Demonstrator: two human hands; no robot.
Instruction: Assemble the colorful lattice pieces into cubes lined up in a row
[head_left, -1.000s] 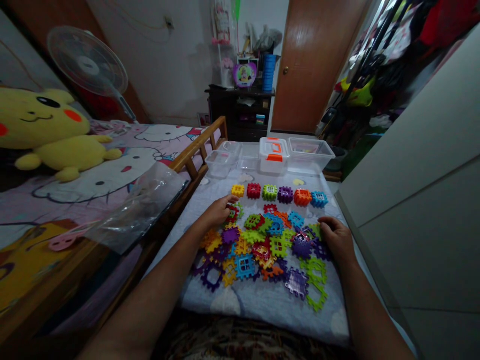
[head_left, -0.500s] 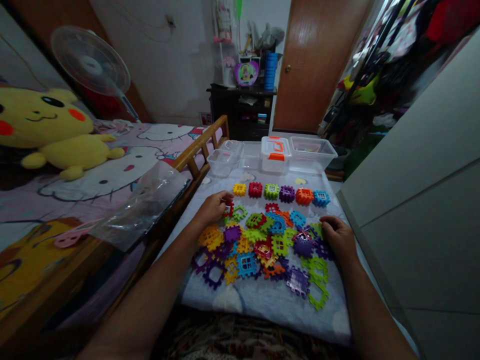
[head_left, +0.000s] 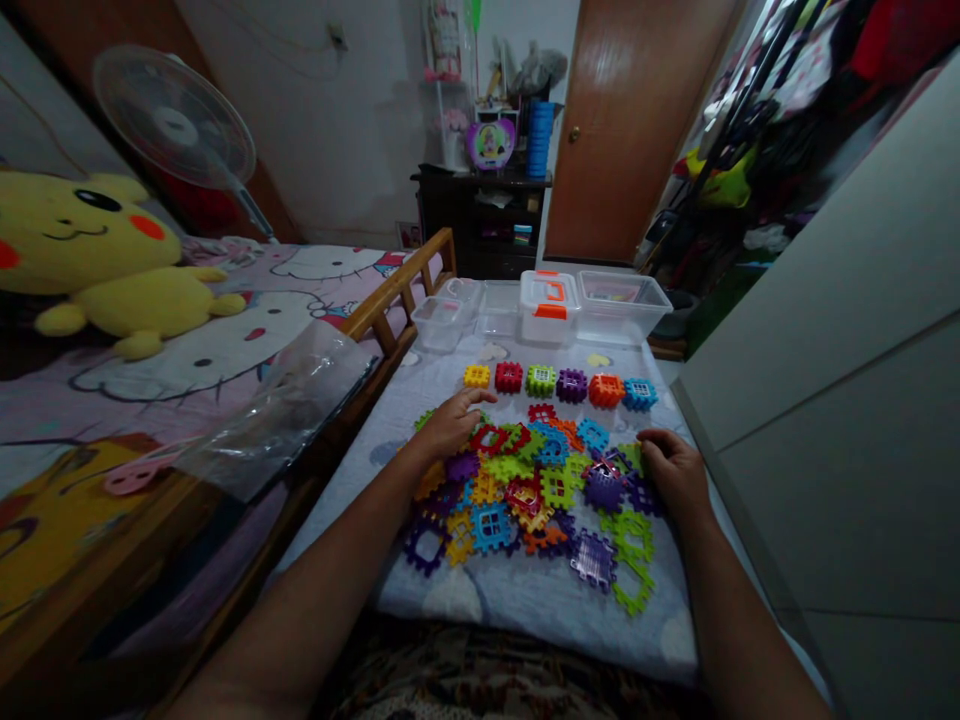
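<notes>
A heap of flat, toothed plastic building pieces (head_left: pixel 525 490) in several colours lies on a pale blue padded cloth (head_left: pixel 525 600). Behind it stands a row of assembled cubes, from the yellow cube (head_left: pixel 476 376) through the red cube (head_left: pixel 508 377) to the blue cube (head_left: pixel 639 394). My left hand (head_left: pixel 450 425) rests on the heap's far left corner with fingers stretched out, beside a red frame piece (head_left: pixel 491 438). My right hand (head_left: pixel 671 470) sits curled at the heap's right edge, its fingertips against purple pieces (head_left: pixel 604 488). What they grip is hidden.
Clear plastic boxes (head_left: pixel 622 305), one with an orange-handled lid (head_left: pixel 547 298), stand behind the cubes. At the left are a wooden bed rail (head_left: pixel 390 300), a clear plastic bag (head_left: pixel 292 400), a yellow plush toy (head_left: pixel 97 260) and a fan (head_left: pixel 176 120). A grey panel (head_left: pixel 825 350) closes the right.
My left hand picked up a red piece, then came down flat on the heap slightly to the right; the red piece now lies beside it. My right hand has stayed in place.
</notes>
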